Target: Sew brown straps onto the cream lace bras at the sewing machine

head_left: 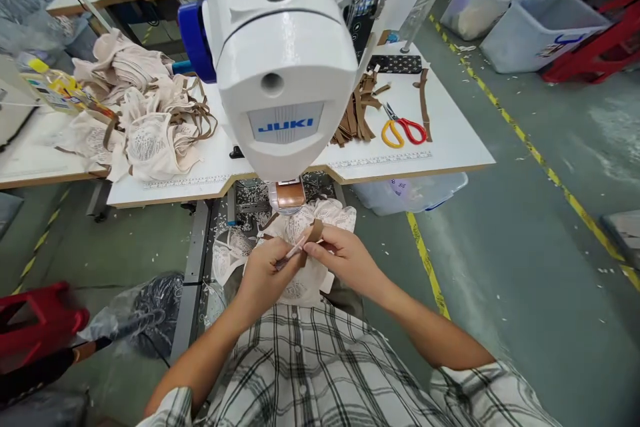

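Note:
My left hand (267,270) and my right hand (340,255) meet just below the head of a white sewing machine (280,60). Both pinch a cream lace garment piece (305,227) held over my lap. My right fingers grip a short brown strap (316,232) against the lace. A thin pale tool (295,250) lies between my left fingers. The machine's copper-coloured presser part (290,195) hangs right above the lace.
A pile of cream lace pieces with brown straps (140,120) lies on the white table (450,147) at left. Loose brown straps (357,113) and red-and-yellow scissors (403,130) lie at right. Plastic bins (535,27) stand on the floor beyond. A red stool (35,323) sits at lower left.

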Available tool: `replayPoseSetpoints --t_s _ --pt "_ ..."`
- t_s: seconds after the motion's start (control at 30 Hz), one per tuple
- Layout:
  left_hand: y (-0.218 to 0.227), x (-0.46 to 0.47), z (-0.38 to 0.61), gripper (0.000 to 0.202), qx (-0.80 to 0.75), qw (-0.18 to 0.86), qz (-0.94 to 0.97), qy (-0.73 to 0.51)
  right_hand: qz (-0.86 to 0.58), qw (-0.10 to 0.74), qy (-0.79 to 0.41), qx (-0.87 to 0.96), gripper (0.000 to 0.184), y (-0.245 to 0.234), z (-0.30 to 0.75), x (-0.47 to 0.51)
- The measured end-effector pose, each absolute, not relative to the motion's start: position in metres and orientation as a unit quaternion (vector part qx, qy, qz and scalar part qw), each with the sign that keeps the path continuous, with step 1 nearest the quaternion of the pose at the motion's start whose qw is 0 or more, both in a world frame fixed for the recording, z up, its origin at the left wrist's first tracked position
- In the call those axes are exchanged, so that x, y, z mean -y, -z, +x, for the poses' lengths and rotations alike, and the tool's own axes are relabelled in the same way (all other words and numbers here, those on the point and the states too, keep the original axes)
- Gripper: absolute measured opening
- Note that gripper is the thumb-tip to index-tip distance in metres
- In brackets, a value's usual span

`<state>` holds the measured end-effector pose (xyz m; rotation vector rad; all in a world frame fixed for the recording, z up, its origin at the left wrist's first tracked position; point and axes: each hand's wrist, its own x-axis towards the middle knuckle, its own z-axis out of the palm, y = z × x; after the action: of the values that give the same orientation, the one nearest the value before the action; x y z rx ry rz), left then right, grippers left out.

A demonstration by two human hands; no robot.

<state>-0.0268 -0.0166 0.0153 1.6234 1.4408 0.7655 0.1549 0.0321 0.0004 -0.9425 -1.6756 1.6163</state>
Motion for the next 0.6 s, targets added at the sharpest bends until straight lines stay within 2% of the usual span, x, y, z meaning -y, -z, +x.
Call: replayPoseSetpoints --t_s 0.17,0.27,0.37,0.43,0.5,0.6 --pt "0.006 0.023 -0.016 0.025 -0.574 0.387 0.625 -0.362 -0.361 0.393 -0.693 0.486 0.021 0.013 0.145 -0.039" --pt "0.016 0.022 -0.014 0.029 -0.620 0.294 0.625 -0.372 -0.368 0.389 -0.689 0.488 0.023 0.014 0.146 -0.052" --pt "0.008 0.008 -0.025 0.033 -0.567 0.179 0.735 -0.327 -0.390 0.370 -0.672 0.509 0.026 0.009 0.151 -0.077" --pt "-0.004 -0.005 -0.035 0.033 -0.539 0.140 0.778 -0.292 -0.408 0.374 -0.658 0.511 0.028 0.007 0.154 -0.096" --pt "-0.016 -0.017 -0.041 0.034 -0.564 0.146 0.761 -0.285 -0.416 0.373 -0.635 0.534 0.029 0.007 0.154 -0.116" --pt "-0.026 -0.028 -0.044 0.031 -0.612 0.238 0.694 -0.295 -0.421 0.380 -0.582 0.583 0.027 0.010 0.148 -0.140"
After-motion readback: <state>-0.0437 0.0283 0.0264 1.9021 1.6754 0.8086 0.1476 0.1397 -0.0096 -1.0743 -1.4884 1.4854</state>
